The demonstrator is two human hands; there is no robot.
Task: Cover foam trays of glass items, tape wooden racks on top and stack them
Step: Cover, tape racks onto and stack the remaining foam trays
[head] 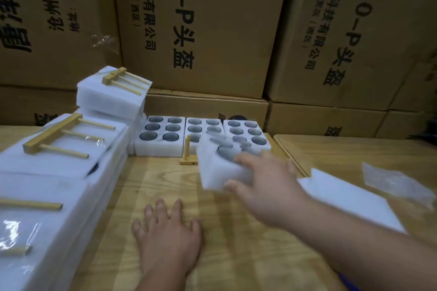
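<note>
- Stacked brown cardboard cartons (208, 30) printed with black characters wall off the back of a pale wooden tabletop (165, 184).
- At the centre, the right hand (264, 179) grips the near edge of a white foam tray of dark round glass items (220, 165), thumb under and fingers over; the tray is tilted and blurred, so it seems mid-move.
- Close by, the left hand (165, 231) lies flat on the table, fingers spread, holding nothing.
- Beyond, 3 more uncovered 6-hole foam trays (158, 139) sit in a row, and a loose light wooden rack (188, 153) stands between them.
- A flat white foam cover sheet (350, 201) waits at right, near the gripped tray.
- Along the left, covered trays with taped-on wooden racks (59, 137) are already stacked.
- Judged so: several sets finished, 4 trays left to cover, tape and stack.
</note>
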